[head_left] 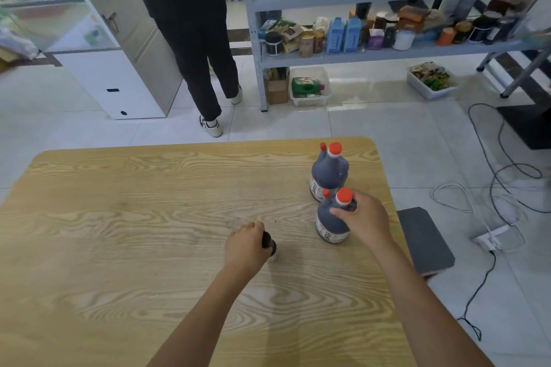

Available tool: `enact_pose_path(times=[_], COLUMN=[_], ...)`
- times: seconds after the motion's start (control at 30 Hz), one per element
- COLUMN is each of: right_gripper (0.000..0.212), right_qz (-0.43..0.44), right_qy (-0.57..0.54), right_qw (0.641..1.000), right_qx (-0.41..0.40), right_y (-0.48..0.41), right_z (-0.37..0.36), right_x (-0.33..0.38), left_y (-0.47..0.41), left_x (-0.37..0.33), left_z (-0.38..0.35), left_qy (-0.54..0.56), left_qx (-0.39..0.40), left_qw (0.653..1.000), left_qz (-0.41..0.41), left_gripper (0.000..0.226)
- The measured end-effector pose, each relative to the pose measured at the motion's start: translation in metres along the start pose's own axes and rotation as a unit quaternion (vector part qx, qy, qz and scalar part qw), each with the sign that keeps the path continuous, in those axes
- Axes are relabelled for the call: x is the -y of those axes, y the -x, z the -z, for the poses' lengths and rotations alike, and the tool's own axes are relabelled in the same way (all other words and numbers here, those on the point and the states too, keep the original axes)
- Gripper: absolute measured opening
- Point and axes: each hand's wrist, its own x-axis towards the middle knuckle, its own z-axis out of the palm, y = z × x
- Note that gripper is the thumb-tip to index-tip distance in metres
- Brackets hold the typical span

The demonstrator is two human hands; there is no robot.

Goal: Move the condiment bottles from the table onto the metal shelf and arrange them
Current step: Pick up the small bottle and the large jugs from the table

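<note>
Two large dark sauce bottles with orange caps stand on the wooden table [119,217] near its right edge. My right hand [365,219] grips the handle and neck of the nearer bottle [329,225]. The farther bottle [329,171] stands free just behind it. My left hand [243,249] is wrapped around the top of a small dark bottle [269,244] standing mid-table, and hides most of it. The grey metal shelf [387,53] stands across the floor beyond the table, its boards crowded with jars, boxes and cartons.
A person in black [190,39] stands at the shelf's left end beside a white glass-topped cabinet [98,48]. Baskets [310,86] and a box sit on the floor under the shelf. Cables and a power strip [489,237] lie right; a dark stool [425,241] adjoins the table.
</note>
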Motion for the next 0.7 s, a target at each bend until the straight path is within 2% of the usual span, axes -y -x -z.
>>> enact_pose_path(times=[0.1,0.3,0.47,0.7], right_gripper=[0.021,0.024,0.026,0.029], right_qz=[0.018,0.053,0.098,0.227], right_qy=[0.001,0.022,-0.011,-0.044], right_qw=[1.0,0.997,0.993,0.964], right_qx=[-0.002,0.045,0.063,0.13], right_y=[0.009,0.025,0.045,0.097], right_z=[-0.009,-0.034,-0.062,-0.115], right_x=[0.014,0.049,0.091,0.196], left_y=[0.007,0.028,0.058,0.137], left_x=[0.008,0.038,0.076,0.171], left_z=[0.006,0.024,0.044,0.08], left_qy=[0.021,0.091,0.211,0.309], left_qx=[-0.023,-0.077,-0.136,-0.229], left_qw=[0.999,0.991,0.961,0.905], left_qz=[0.009,0.053,0.117,0.18], left_gripper=[0.023,0.021,0.023,0.026])
